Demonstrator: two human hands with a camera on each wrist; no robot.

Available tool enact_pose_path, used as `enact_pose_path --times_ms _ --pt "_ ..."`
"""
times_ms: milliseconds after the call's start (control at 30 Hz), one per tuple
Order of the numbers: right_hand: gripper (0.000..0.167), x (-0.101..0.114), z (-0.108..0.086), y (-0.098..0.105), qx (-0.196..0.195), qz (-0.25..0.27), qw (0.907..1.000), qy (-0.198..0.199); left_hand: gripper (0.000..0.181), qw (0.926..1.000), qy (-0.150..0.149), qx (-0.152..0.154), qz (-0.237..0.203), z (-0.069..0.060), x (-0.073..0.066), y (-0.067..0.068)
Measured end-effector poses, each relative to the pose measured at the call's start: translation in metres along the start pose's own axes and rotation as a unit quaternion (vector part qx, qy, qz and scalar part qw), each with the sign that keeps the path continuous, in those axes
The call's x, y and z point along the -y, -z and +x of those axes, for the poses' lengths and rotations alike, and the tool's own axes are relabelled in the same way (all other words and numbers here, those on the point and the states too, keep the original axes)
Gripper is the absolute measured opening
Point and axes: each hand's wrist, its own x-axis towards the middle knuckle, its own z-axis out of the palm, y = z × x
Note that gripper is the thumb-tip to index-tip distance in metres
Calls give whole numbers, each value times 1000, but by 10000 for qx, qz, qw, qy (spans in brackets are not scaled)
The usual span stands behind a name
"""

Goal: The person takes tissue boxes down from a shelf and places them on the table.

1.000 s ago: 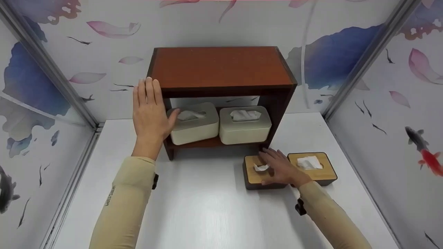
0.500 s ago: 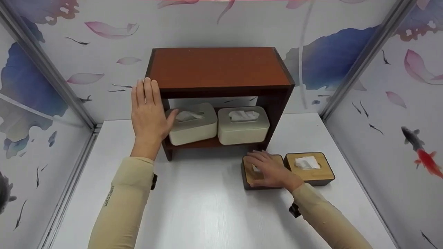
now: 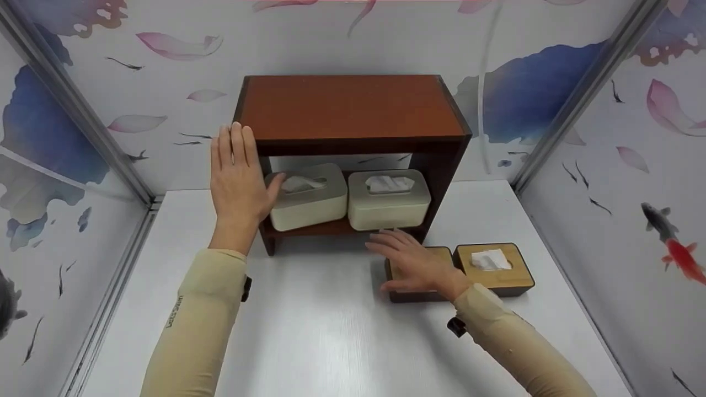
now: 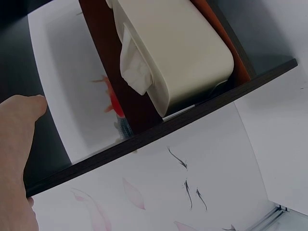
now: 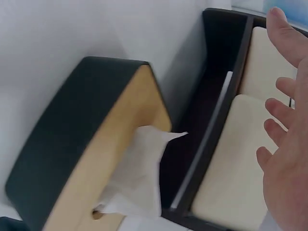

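My left hand (image 3: 237, 187) rests with straight fingers against the left front of a reddish-brown wooden shelf (image 3: 353, 107). Inside, a tilted cream tissue box (image 3: 311, 212) stands left of another cream tissue box (image 3: 389, 215); each shows white tissue on top. My right hand (image 3: 416, 264), fingers spread and grasping nothing, hovers over a dark tissue box (image 3: 419, 296) with a wooden lid, hiding much of it. The right wrist view shows white tissue (image 5: 137, 173) sticking out of a wooden lid, with the hand apart from it.
A second wood-lidded tissue box (image 3: 518, 270) stands at the right on the white table (image 3: 320, 331). White panels with painted fish and petals (image 3: 138, 124) close in the back and both sides, held by metal frame posts (image 3: 83, 105).
My right hand has moved left across the near wood-lidded tissue box, toward the shelf's front. The left hand stays against the shelf, and the boxes have not moved.
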Motion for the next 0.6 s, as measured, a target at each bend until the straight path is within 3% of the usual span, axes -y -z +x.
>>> enact_pose_path --times_ms 267,600 --pt "93 -1 23 17 -106 -267 9995 95 101 10000 2 -28 -75 0 1 -1" --pt "95 -7 35 36 -231 -231 9995 -17 101 10000 11 -2 -28 0 0 -1"
